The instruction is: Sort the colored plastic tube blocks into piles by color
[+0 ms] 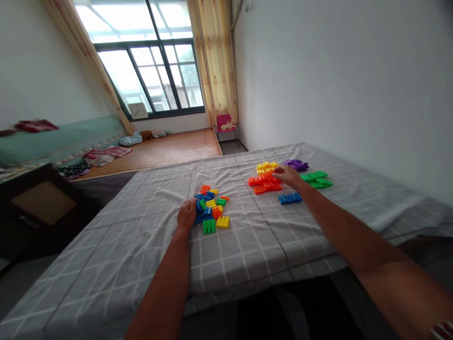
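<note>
My left hand (186, 214) rests on the cloth at the left edge of a mixed pile of plastic blocks, its fingers curled beside blue blocks (203, 216). Green (209, 226), yellow (222, 222) and orange blocks (217, 212) lie in the same pile. Farther right, my right hand (287, 175) is over the right end of the orange blocks (265, 183), fingers pinched; what they hold is too small to tell. Yellow blocks (266, 167) lie just behind. Purple blocks (296, 165), green blocks (316, 179) and blue blocks (290, 198) form separate groups around my right hand.
A grey checked cloth (240, 255) covers the table. Beyond it stand a low wooden bed (177, 146) and a pink chair (223, 121). A white wall (336, 85) runs along the right, and a dark cabinet (38, 208) is at the left.
</note>
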Available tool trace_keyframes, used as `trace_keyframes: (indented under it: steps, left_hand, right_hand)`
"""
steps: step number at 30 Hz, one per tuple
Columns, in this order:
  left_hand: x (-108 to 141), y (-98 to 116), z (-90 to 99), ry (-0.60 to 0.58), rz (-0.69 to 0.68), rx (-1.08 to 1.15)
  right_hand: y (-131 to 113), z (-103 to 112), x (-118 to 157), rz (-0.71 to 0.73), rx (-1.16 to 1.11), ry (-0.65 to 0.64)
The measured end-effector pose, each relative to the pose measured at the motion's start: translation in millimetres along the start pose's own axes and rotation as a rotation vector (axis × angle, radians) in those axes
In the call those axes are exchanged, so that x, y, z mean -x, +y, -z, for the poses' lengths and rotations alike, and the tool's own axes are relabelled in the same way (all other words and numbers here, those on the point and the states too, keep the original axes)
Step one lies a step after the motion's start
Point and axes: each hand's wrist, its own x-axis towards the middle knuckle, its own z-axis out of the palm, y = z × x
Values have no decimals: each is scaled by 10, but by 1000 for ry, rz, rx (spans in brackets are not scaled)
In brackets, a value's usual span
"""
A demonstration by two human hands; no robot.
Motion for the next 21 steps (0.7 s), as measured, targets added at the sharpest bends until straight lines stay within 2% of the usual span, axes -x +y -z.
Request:
trace_keyframes:
  steps: [2,5,10,13,16,19,21]
  left_hand:
    - [-7,0,-9,-1,-1,-15]
    - [-4,-4,-20,3,-12,-37]
    - [4,-12,-24,-1,18,-101]
    - [-34,-19,-3,-19,44,-126]
    - [-105,-29,60,-110,89,-110]
    - [-150,-40,145,-155,135,-88]
    - [-130,-49,185,-146,140,-89]
  right_hand:
    - [291,168,-7,-83,128,-11]
    - [566,258,1,-143,303,-51]
    - [685,243,-22,-190,429,-166]
    - [654,291,-1,-157,419,-161]
    - [529,371,75,-71,369,-101]
    - [246,344,218,90,254,-80]
    - [-21,215,358,243,171,-148]
